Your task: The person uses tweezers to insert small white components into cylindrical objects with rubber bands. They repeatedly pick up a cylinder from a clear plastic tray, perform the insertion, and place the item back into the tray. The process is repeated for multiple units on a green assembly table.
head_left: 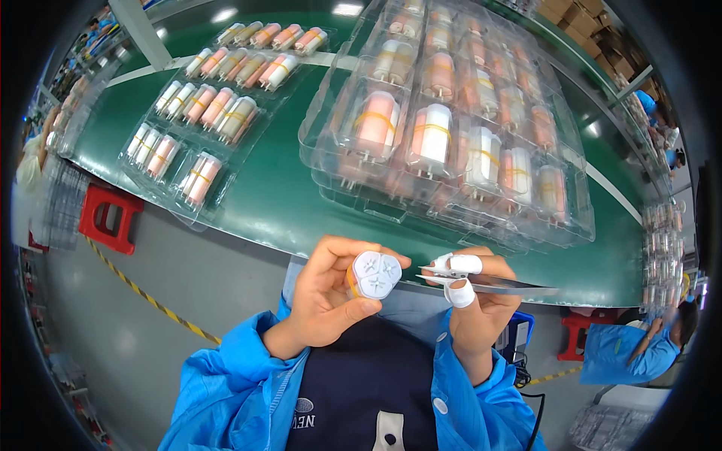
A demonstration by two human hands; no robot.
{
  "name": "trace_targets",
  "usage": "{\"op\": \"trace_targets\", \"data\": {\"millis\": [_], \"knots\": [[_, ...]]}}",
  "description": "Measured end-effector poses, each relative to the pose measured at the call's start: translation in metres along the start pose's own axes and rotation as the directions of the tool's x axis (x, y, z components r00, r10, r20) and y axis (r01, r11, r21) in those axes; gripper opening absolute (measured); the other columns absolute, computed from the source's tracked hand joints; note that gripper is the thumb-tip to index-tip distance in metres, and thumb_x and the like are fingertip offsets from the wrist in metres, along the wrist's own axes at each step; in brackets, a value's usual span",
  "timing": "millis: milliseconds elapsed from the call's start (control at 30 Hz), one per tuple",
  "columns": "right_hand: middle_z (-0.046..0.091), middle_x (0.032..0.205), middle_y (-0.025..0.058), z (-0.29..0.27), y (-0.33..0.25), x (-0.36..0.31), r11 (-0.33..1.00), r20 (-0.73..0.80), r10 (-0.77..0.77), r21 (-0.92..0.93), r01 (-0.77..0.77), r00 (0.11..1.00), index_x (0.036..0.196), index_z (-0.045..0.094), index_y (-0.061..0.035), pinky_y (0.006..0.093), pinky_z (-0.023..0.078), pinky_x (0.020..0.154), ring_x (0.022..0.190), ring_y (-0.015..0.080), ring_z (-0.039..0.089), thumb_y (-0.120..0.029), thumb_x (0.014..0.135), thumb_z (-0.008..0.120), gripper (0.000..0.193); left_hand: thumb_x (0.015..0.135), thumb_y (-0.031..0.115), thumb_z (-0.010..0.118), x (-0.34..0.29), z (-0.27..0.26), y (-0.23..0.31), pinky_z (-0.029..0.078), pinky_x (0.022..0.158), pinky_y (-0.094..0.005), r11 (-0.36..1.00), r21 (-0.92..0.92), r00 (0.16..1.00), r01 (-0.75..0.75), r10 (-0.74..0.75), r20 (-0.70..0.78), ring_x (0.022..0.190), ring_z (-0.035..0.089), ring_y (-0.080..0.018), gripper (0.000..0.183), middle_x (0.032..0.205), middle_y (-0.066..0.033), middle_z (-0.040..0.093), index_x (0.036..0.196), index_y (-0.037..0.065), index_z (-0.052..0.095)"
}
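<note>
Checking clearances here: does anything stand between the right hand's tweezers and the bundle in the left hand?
Nothing visible fills the gap. A fingertip of the left hand pokes past the upper right edge of the white-ended bundle, near the tweezers in the right hand, but just above the direct line.

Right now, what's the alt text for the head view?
The left hand holds a bundle of three cylinders; the right hand points tweezers toward it, not touching. Clear trays of pink and white cylinders lie on the green table beyond.
</note>
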State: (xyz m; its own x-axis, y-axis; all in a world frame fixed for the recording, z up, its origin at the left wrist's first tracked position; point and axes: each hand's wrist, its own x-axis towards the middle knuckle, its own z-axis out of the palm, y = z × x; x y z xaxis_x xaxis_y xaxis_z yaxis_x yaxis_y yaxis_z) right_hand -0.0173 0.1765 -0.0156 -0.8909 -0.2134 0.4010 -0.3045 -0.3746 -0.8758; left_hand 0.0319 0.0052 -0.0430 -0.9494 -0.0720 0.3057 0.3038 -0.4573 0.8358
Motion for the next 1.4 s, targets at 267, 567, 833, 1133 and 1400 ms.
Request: {"op": "trace_targets", "data": {"millis": [267,567,833,1133,1400], "knots": [[0.061,0.098,0.0192,-0.001,0.002,-0.002,1.0,0.013,0.017,0.013,-0.018,1.0,0.101,0.06,0.0055,0.034,0.057,0.075,0.087,0.0244,0.066,0.005,0.081,0.066,0.022,0.089,0.03,0.066,0.0,-0.001,0.003,0.052,0.082,-0.0406,0.992,-0.075,0.995,0.099,-0.098,0.021,0.096,0.061,-0.0259,0.055,0.115,-0.0283,0.057,0.127,0.004,0.037],[0.062,0.097,0.0187,-0.003,0.004,-0.003,0.999,0.009,0.034,-0.003,-0.034,0.999,0.101,0.06,0.0056,0.0338,0.056,0.075,0.086,0.0243,0.066,0.005,0.08,0.066,0.022,0.093,0.034,0.059,0.002,-0.002,0.002,0.053,0.078,-0.0403,0.971,-0.164,0.985,0.173,-0.168,0.041,0.095,0.061,-0.0269,0.054,0.114,-0.028,0.057,0.131,0.004,0.036],[0.063,0.095,0.0187,-0.004,0.003,-0.004,0.999,0.012,0.001,-0.035,-0.001,1.0,0.099,0.062,0.0054,0.0322,0.056,0.072,0.085,0.0237,0.066,0.002,0.079,0.069,0.021,0.093,0.041,0.055,0.001,-0.004,0.003,0.051,0.076,-0.0383,0.942,-0.245,0.973,0.228,-0.216,0.075,0.095,0.06,-0.027,0.061,0.113,-0.0281,0.057,0.133,-0.002,0.037],[0.064,0.093,0.0192,-0.002,0.001,-0.007,0.999,-0.002,0.024,-0.026,-0.024,1.0,0.098,0.063,0.0051,0.0319,0.056,0.07,0.08,0.0228,0.066,0.001,0.079,0.069,0.02,0.091,0.037,0.059,-0.002,-0.001,0.008,0.049,0.084,-0.0373,0.963,-0.153,0.975,0.221,-0.213,0.071,0.097,0.059,-0.0261,0.061,0.115,-0.0254,0.058,0.133,-0.003,0.04],[0.064,0.093,0.0189,-0.004,0.002,-0.007,0.999,0.011,0.025,-0.041,-0.025,1.0,0.097,0.064,0.0047,0.0316,0.056,0.069,0.079,0.0229,0.067,0.0,0.078,0.071,0.021,0.085,0.007,0.066,0.002,-0.009,-0.004,0.039,0.101,-0.0389,0.996,0.04,0.98,-0.076,0.067,0.19,0.118,0.051,-0.0262,0.05,0.127,-0.0213,0.052,0.129,-0.001,0.044]]}}
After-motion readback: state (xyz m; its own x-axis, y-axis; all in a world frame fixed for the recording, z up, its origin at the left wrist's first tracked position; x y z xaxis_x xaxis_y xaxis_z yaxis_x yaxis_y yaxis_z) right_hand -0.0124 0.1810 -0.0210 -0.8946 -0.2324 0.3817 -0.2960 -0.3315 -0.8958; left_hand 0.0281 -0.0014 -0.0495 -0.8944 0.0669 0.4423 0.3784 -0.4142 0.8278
